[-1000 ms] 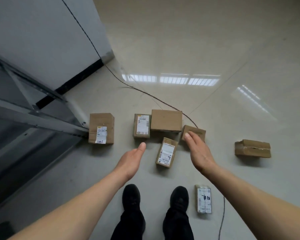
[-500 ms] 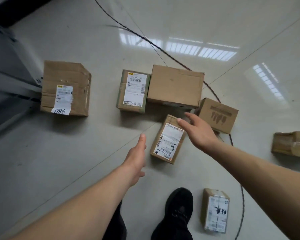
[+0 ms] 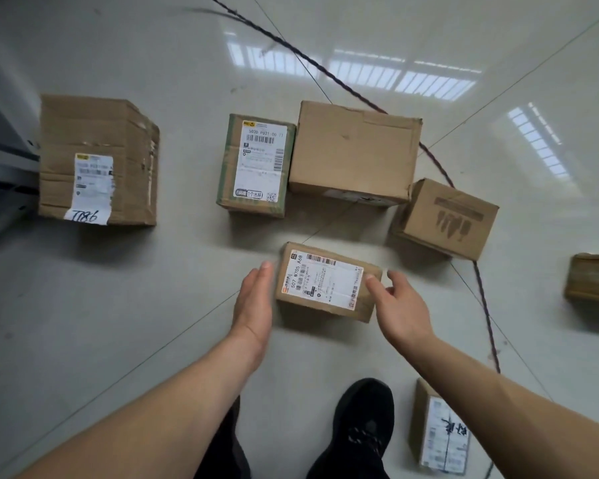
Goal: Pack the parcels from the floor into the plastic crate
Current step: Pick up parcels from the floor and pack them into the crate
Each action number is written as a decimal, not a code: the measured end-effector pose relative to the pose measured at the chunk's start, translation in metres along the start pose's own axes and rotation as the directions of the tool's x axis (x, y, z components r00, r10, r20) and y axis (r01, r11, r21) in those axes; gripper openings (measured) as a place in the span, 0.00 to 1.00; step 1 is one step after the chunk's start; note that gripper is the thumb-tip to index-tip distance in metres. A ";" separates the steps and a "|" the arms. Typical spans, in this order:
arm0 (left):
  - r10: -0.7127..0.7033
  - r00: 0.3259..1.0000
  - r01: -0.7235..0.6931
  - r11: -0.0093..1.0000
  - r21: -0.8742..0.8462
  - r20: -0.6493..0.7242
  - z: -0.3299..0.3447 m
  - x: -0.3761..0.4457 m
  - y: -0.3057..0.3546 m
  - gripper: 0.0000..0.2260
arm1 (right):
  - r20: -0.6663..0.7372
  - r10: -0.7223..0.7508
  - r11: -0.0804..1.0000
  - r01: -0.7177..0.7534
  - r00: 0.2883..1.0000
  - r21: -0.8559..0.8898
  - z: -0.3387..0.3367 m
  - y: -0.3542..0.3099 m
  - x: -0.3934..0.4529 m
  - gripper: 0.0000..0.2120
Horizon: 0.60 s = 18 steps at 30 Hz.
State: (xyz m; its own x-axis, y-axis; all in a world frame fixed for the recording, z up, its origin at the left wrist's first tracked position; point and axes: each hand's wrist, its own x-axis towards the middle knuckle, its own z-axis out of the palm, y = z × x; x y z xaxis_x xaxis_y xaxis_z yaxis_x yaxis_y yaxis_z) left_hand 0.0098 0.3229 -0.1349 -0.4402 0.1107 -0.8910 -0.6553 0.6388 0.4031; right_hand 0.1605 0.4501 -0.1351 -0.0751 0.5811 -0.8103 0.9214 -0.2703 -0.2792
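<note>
A small brown parcel [image 3: 322, 281] with a white shipping label lies crosswise on the floor in front of me. My left hand [image 3: 255, 305] is flat with straight fingers, right beside the parcel's left end. My right hand [image 3: 402, 305] grips the right end, thumb on the top and fingers curled round the far corner. Other parcels lie around: a large box marked T186 [image 3: 97, 160], a green-taped parcel [image 3: 256, 164], a plain box [image 3: 353, 150], a printed box [image 3: 450, 219]. The plastic crate is not in view.
A dark cable [image 3: 481, 288] runs across the glossy floor behind and to the right of the parcels. One more parcel [image 3: 593, 278] sits at the right edge and another [image 3: 440, 433] by my black shoe [image 3: 363, 426]. A grey metal frame [image 3: 0, 167] stands at far left.
I have bent closer to the floor. The small labelled parcel has turned from lengthwise to crosswise, and both hands have come down to its two ends.
</note>
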 end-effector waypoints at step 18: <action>0.032 0.987 -0.051 0.992 0.115 0.157 -0.065 -0.106 0.085 0.24 | -0.084 -0.037 0.967 0.057 0.996 0.248 -0.033 -0.080 -0.112 0.15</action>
State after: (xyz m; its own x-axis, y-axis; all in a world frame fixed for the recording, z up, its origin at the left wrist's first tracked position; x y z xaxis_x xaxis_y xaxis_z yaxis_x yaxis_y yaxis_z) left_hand -0.0392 0.3163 0.0079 -0.3595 0.2495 -0.8992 -0.5574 0.7154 0.4214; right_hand 0.1076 0.4325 -0.0047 -0.0770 0.6536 -0.7529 0.7924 -0.4182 -0.4441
